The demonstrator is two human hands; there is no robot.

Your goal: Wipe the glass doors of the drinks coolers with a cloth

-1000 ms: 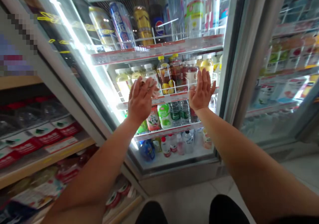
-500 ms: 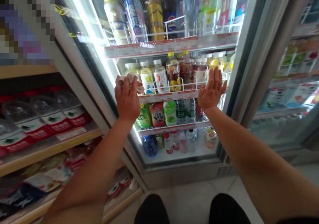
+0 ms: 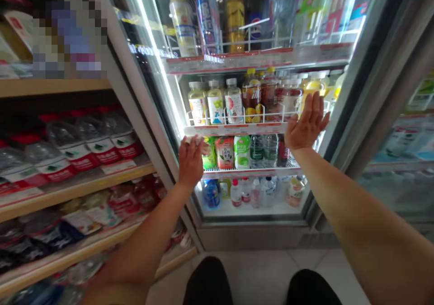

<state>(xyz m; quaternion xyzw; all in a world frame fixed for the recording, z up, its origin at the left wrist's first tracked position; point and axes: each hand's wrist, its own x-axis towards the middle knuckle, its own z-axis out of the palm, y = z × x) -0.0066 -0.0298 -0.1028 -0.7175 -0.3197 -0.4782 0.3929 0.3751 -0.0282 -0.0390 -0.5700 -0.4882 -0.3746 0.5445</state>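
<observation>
In front of me is a lit drinks fridge with a glass door (image 3: 251, 212). My left hand (image 3: 191, 162) presses a pale crumpled cloth (image 3: 204, 145) against the left part of the glass, level with the lower middle shelf. Most of the cloth is hidden under the fingers. My right hand (image 3: 308, 123) lies on the glass at the right side, fingers stretched upward and nothing in it. Behind the glass, between the hands, stand juice bottles (image 3: 233, 101) and green and red drink bottles (image 3: 225, 152).
On the left, wooden shelves (image 3: 135, 174) carry red-capped bottles (image 3: 98, 135) and packaged goods. Another glass-fronted fridge (image 3: 396, 160) stands to the right. Tall cans (image 3: 234, 22) line the upper fridge shelf. Tiled floor (image 3: 261, 269) shows between my knees.
My left hand has slid down the glass with the cloth, from the juice shelf to the shelf below. My right hand keeps its place on the door. The view has shifted left.
</observation>
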